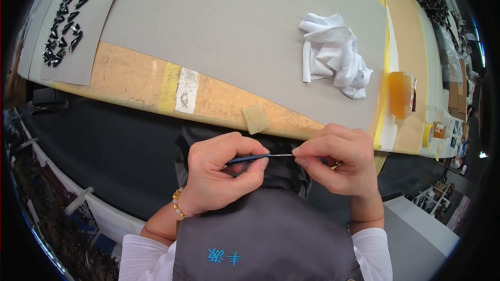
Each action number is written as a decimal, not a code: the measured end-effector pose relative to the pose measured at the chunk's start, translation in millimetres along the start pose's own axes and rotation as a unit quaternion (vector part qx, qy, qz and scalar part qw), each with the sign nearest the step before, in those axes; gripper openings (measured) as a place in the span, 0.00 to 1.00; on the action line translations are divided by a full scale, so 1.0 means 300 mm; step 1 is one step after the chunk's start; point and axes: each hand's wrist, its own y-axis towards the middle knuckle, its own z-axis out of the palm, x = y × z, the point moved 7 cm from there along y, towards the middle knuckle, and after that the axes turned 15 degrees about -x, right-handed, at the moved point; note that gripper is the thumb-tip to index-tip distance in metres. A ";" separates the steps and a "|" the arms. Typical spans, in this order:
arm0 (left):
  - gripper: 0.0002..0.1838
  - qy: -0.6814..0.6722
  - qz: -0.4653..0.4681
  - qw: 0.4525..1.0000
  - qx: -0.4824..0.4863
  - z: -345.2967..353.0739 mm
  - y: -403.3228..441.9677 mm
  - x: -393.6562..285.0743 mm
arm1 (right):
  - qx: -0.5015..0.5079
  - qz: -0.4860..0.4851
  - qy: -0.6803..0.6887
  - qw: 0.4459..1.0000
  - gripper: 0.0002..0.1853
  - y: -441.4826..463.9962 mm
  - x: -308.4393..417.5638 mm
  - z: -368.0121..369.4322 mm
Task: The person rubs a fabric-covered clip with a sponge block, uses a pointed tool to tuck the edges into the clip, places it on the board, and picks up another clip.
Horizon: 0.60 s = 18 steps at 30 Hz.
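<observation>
My left hand (224,169) pinches a thin dark blue piece (244,160) between thumb and fingertips, in front of the table's near edge. From that piece a narrow light-coloured tip reaches to the right. At its far end my right hand (336,158) is closed in a pinch, thumb against index finger. Both hands are over my grey apron (260,234), a short distance apart. Just beyond them a small beige square pad (255,118) lies at the table edge.
A crumpled white cloth (338,54) lies on the grey sheet (224,26). Right of it stands a container of orange liquid (401,95), near a yellow tape roll (428,135). Many small black pieces (62,36) are spread on a board at the far left.
</observation>
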 end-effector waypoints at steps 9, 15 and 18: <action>0.07 -0.010 -0.001 1.000 0.019 0.006 0.000 -0.001 | 0.010 -0.063 -0.020 0.998 0.11 0.016 0.014 -0.006; 0.07 -0.011 0.010 1.000 0.026 0.004 0.001 -0.007 | 0.022 -0.103 -0.083 0.991 0.08 0.030 0.039 -0.007; 0.07 -0.014 0.012 1.000 0.026 0.006 0.001 -0.008 | 0.030 -0.122 -0.107 0.986 0.07 0.035 0.046 -0.006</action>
